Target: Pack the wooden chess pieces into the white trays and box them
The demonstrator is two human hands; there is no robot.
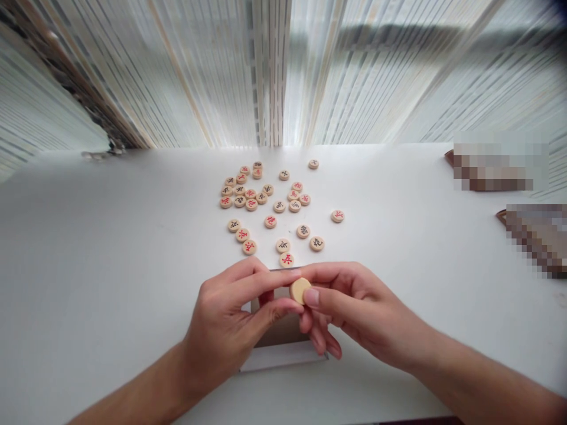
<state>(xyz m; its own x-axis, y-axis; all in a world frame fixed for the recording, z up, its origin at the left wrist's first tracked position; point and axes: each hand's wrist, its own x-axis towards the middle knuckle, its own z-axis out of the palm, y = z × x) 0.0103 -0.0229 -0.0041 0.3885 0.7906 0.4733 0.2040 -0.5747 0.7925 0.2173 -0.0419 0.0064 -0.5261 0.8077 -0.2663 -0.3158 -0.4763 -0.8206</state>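
Both of my hands meet over the near middle of a white table. Between thumbs and forefingers they pinch one round wooden game piece, its blank side facing me. My left hand closes on it from the left, my right hand from the right. Under the hands lies a small open box, mostly hidden by them. Beyond the hands, several wooden discs with red or black characters lie scattered face up.
Striped curtains hang behind the table's far edge. Two blurred-out objects sit at the right side of the table. A lone disc lies right of the main scatter.
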